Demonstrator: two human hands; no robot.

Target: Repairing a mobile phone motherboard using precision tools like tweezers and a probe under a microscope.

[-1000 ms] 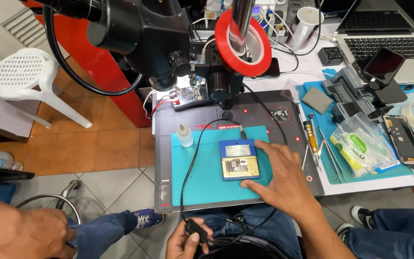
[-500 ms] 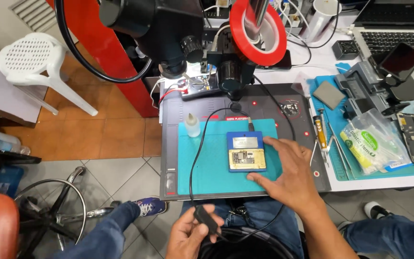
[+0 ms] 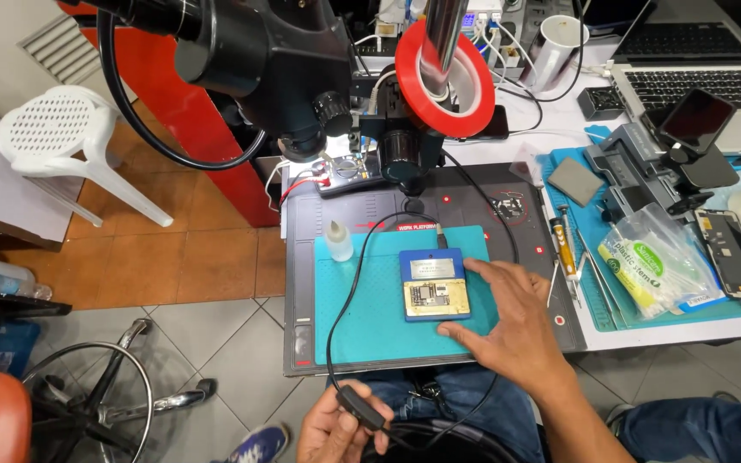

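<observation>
Both hands have shifted: the left hand (image 3: pixel 336 429) now pinches the cable's black inline switch (image 3: pixel 360 406) below the tabletop (image 3: pixel 302 343), while the right hand (image 3: pixel 508 321), fingers spread flat, steadies the blue heating block (image 3: pixel 433 285) on the teal mat (image 3: pixel 362 317).

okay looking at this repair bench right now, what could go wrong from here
1. The thin black cable loops from the blue rectangular fixture with the gold plate across the teal mat and over the edge to the small black inline switch in the left hand. A tug might drag the fixture.
2. That cable runs close beside the small clear dropper bottle and could tip it.
3. The right hand rests against the fixture and may nudge it.
</observation>
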